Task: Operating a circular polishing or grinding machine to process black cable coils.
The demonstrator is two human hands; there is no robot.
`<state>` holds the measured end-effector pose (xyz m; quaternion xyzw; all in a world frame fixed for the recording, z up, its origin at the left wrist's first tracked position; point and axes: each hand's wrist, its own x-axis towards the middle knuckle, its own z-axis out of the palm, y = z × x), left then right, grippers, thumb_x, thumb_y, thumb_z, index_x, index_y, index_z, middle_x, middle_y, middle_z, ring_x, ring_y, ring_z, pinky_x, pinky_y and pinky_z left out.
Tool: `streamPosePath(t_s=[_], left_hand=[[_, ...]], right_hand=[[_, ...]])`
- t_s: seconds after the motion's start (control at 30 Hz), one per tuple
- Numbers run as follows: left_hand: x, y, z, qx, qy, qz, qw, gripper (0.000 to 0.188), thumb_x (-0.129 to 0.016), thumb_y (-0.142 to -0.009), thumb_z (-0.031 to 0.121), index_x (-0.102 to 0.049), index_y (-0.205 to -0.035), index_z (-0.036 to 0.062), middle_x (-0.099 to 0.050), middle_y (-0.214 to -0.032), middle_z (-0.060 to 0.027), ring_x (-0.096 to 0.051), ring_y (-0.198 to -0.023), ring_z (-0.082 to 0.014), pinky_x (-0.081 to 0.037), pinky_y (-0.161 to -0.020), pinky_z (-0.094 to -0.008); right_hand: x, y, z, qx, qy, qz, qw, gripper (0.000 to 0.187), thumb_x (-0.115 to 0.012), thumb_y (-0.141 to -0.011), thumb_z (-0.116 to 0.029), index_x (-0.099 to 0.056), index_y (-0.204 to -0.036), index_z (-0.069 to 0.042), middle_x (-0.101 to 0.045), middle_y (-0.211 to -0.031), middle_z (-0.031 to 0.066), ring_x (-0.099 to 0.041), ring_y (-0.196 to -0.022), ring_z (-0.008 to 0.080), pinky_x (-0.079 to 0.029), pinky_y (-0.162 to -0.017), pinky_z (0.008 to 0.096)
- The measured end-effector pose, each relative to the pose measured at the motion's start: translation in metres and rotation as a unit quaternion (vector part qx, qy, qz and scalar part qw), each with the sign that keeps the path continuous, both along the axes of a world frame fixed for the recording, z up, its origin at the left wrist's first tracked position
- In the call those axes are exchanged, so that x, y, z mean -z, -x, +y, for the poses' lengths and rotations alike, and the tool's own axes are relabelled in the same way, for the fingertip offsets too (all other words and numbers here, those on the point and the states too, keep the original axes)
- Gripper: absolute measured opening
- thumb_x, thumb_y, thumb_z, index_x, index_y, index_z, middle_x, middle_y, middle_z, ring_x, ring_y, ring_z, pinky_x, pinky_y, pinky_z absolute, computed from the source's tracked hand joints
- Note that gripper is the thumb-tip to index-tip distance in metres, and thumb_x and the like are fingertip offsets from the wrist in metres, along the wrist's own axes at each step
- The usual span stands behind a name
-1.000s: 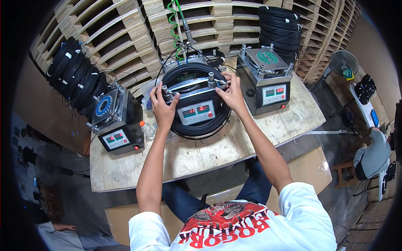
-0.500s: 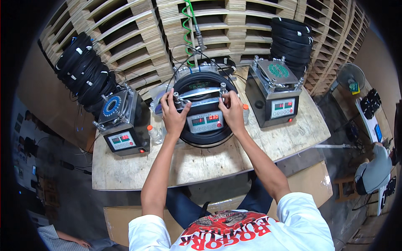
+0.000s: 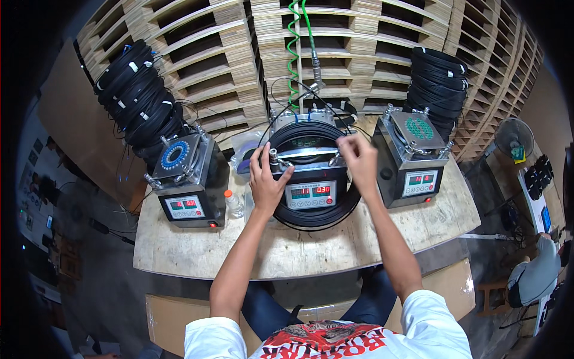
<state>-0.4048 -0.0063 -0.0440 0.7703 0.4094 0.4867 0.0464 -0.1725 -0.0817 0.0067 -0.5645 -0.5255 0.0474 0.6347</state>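
Observation:
A black coil of cable [image 3: 351, 203] hangs around the middle box-shaped machine [image 3: 329, 175], whose front has a lit display panel [image 3: 311, 195]. My left hand [image 3: 265, 182] is at its left front corner, thumb and fingers around a metal clamp post [image 3: 274, 157]. Over the right front corner is my right hand [image 3: 360, 160], its fingers bent and smeared by motion beside the coil's edge. Whether it grips anything is unclear. A bright metal bar [image 3: 308, 154] spans the machine's top between the hands. Two thin blue-ended cables [image 3: 297, 118] show behind the coil.
Similar machines stand left [image 3: 185, 179] and right [image 3: 412, 158], topped by blue and green rings. A small orange-capped bottle [image 3: 234, 205] stands beside the left one. Stacked black cable coils [image 3: 139, 99] and wooden pallets [image 3: 203, 48] rise behind. A person [image 3: 534, 272] sits far right.
My right hand has come up off the right front clamp post and is moving. My left hand stays at its post. The whole view has shifted, so the table appears lower and further right.

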Motion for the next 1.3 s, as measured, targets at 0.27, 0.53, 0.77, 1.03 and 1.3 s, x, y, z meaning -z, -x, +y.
streamPosePath(t_s=[0.27, 0.53, 0.77, 1.03, 1.3], left_hand=[[0.001, -0.008, 0.004, 0.000, -0.016, 0.017, 1.000, 0.086, -0.063, -0.088, 0.062, -0.042, -0.148, 0.0051, -0.045, -0.141, -0.0196, -0.047, -0.128, -0.0409, -0.041, -0.105, -0.0489], [0.000, -0.001, 0.002, -0.011, -0.012, 0.027, 1.000, 0.084, -0.065, -0.088, 0.059, -0.041, -0.149, 0.0058, -0.045, -0.142, -0.0198, -0.048, -0.127, -0.0407, -0.042, -0.104, -0.0485], [0.002, -0.002, 0.003, -0.009, 0.000, 0.021, 1.000, 0.086, -0.063, -0.088, 0.063, -0.041, -0.149, 0.0064, -0.045, -0.143, -0.0205, -0.048, -0.129, -0.0410, -0.042, -0.105, -0.0485], [0.001, 0.000, 0.003, -0.022, -0.017, 0.027, 0.999, 0.086, -0.061, -0.089, 0.064, -0.042, -0.148, 0.0044, -0.045, -0.143, -0.0206, -0.048, -0.126, -0.0410, -0.043, -0.103, -0.0494], [-0.010, 0.006, 0.009, 0.002, -0.067, 0.018, 0.998, 0.064, -0.064, -0.092, 0.052, -0.058, -0.135, 0.0058, -0.055, -0.131, -0.0180, -0.048, -0.127, -0.0377, -0.034, -0.109, -0.0497]], right_hand=[[-0.041, -0.107, 0.149, -0.263, 0.164, -0.090, 0.947, 0.016, -0.070, -0.094, -0.010, -0.069, -0.106, 0.001, -0.068, -0.078, 0.0015, -0.059, -0.062, 0.0069, -0.047, -0.054, 0.0227], [-0.031, -0.079, 0.201, -0.347, 0.295, -0.246, 0.856, 0.025, -0.079, -0.084, -0.014, -0.072, -0.105, -0.002, -0.070, -0.083, 0.0031, -0.064, -0.074, 0.0108, -0.052, -0.066, 0.0276], [-0.017, -0.074, 0.198, -0.332, 0.188, -0.258, 0.888, 0.022, -0.080, -0.080, -0.012, -0.067, -0.094, 0.001, -0.069, -0.081, 0.0109, -0.065, -0.077, 0.0204, -0.051, -0.070, 0.0365], [-0.047, -0.056, 0.179, -0.356, 0.206, -0.132, 0.902, 0.018, -0.076, -0.087, -0.010, -0.064, -0.088, 0.002, -0.069, -0.078, 0.0103, -0.065, -0.067, 0.0154, -0.052, -0.061, 0.0298], [-0.039, -0.096, 0.164, -0.271, 0.187, -0.054, 0.943, 0.015, -0.071, -0.093, -0.006, -0.060, -0.089, 0.003, -0.068, -0.080, 0.0075, -0.066, -0.071, 0.0131, -0.055, -0.057, 0.0288]])
